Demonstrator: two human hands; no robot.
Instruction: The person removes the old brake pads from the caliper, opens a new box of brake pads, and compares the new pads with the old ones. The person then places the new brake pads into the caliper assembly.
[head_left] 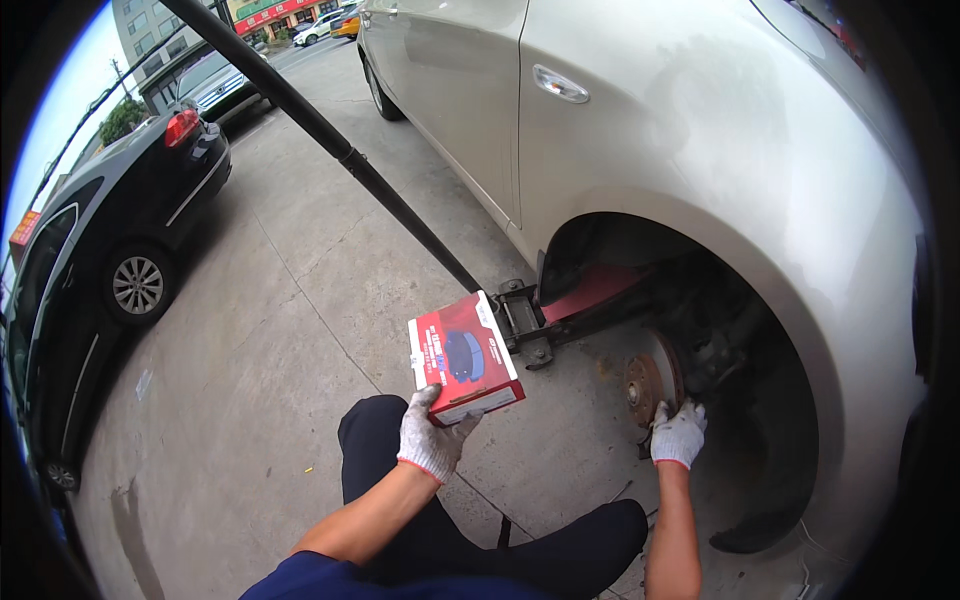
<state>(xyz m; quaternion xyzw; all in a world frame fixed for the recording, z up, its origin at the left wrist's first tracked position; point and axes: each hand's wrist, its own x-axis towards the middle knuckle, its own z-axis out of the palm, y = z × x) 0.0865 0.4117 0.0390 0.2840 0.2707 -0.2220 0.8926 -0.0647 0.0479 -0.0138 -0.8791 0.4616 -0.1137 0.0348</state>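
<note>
My left hand [435,437], in a soiled white knit glove, holds a red and white cardboard box [455,352] from below, the thumb on its front edge. A picture of blue-grey brake pads is on the box's top. Inside the wheel well, a rusty brake disc [656,375] with its hub shows, the wheel off. My right hand [679,433], gloved in the same way, is closed at the lower edge of the disc, thumb on the near side. The tips of its other fingers are partly hidden behind there.
A floor jack [530,318] with a long black handle [350,158] reaches under the silver car [640,120], just beyond the box. The dark wheel-arch liner [770,450] curves beside my right hand. A black car [120,240] stands at the left on the concrete [260,400].
</note>
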